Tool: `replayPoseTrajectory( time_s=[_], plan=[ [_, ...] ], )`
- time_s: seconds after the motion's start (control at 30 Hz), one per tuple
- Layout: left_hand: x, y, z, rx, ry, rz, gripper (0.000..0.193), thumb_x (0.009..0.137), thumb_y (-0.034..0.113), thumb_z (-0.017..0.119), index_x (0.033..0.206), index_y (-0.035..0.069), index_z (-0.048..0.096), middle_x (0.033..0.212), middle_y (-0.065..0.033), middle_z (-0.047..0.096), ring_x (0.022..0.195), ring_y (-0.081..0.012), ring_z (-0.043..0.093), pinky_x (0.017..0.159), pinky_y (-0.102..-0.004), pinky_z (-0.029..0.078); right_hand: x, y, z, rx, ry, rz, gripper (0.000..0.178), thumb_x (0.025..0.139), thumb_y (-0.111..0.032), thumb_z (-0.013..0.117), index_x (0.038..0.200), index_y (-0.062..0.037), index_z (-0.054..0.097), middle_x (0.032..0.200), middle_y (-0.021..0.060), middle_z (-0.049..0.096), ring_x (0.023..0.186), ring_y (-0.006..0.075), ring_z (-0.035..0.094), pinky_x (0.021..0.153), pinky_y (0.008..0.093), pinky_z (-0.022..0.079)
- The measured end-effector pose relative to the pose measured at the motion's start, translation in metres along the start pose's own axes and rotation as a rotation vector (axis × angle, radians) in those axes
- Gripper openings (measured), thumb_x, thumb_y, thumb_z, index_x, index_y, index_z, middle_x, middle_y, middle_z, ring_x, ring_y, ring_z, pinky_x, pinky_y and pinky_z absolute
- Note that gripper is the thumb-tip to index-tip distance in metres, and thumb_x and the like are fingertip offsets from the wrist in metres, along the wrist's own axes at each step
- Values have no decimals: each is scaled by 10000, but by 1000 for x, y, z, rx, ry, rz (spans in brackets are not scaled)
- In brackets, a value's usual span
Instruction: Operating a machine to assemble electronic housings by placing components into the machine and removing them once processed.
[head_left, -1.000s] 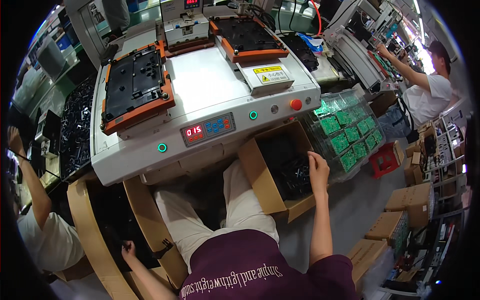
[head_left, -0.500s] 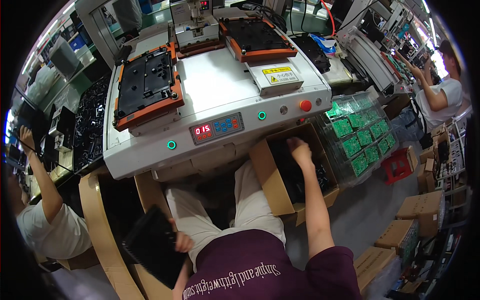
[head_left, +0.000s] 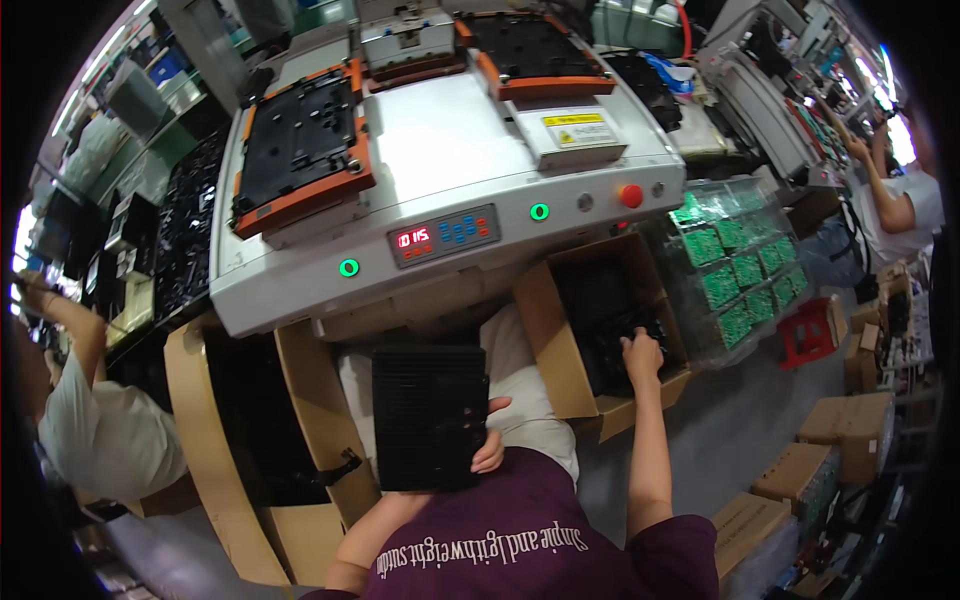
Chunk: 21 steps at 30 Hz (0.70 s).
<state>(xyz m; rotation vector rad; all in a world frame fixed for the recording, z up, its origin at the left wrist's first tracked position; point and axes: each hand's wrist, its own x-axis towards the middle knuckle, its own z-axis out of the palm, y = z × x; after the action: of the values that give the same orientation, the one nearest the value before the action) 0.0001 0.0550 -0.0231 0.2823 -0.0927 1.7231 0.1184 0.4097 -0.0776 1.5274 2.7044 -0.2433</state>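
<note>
My left hand [head_left: 489,447] grips a black rectangular panel [head_left: 428,415] with fine ribs by its right edge. The panel is upright over my lap, its broad face toward the machine. My right hand [head_left: 642,356] is inside an open cardboard box [head_left: 548,345] on the right. Its fingers are curled against small black parts [head_left: 608,350] heaped there; what they pinch, if anything, cannot be made out.
A white machine [head_left: 450,130] with two orange-framed black fixtures [head_left: 300,140] stands ahead. Clear trays of green circuit boards [head_left: 735,265] lie right of the box. At left are another open carton [head_left: 190,400] and a co-worker's sleeve [head_left: 110,430]. A red stool [head_left: 805,335] stands farther right.
My left hand has brought the black panel rightward and up from the left carton to above my lap. My right hand has moved nearer and slightly right within the box.
</note>
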Motion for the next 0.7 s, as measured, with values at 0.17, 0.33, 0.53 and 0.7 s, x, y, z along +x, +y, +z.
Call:
replayPoseTrajectory(
  time_s=[0.17, 0.33, 0.53, 0.7],
  plan=[
    [17, 2, 6, 101, -73, 131, 691, 972, 480, 353, 1520, 113, 147, 777, -86, 523, 743, -200, 507, 743, -332, 411, 20, -14, -4, -119, -47, 108, 381, 810, -240, 713, 1070, -4, 567, 986, 234, 662, 951, 402, 636, 823, 492, 503],
    [12, 7, 8, 118, 15, 259, 655, 986, 391, 366, 1503, 43, 163, 787, -109, 546, 768, -217, 526, 804, -343, 429, 6, -5, -13, 72, -56, 131, 293, 812, -169, 702, 1069, -52, 626, 1022, 191, 667, 986, 394, 619, 838, 474, 490],
    [19, 12, 9, 79, 66, 251, 640, 975, 326, 443, 1491, 36, 202, 788, -92, 563, 767, -196, 539, 797, -329, 434, -22, -3, -50, 294, 301, 40, 211, 880, -122, 621, 1072, -40, 647, 944, 167, 676, 883, 307, 652, 762, 400, 508],
    [30, 10, 12, 201, 284, 274, 636, 971, 317, 471, 1483, 36, 219, 783, -101, 554, 762, -186, 535, 782, -327, 437, -103, -124, -127, 1056, -99, -250, 190, 900, -115, 616, 1053, -8, 652, 864, 54, 658, 789, 96, 601, 690, 247, 477]
  ],
)
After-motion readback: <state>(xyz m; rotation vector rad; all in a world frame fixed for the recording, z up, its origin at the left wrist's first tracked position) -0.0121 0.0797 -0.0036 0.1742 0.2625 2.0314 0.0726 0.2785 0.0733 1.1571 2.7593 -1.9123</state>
